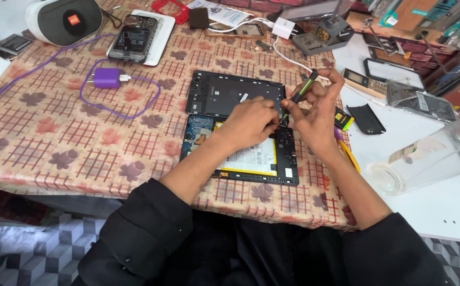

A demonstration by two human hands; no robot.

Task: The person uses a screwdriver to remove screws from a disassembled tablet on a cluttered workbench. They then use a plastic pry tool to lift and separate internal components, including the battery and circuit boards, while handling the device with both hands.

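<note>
The right hand gripped a screwdriver with closed fingers over the opened tablet on the table; the left hand, fingers curled, steadied it; a slip could probably scratch the board.

Leaf-patterned tablecloth – white table beside (grey cube-patterned floor).

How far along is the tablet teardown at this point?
Done: the back cover is off and lies just above the opened tablet, whose battery and board are exposed. In hand: the right hand holds a green-and-black screwdriver, tip at the tablet's top edge, while the left hand rests there. Left: the battery is still seated in the frame.
</note>
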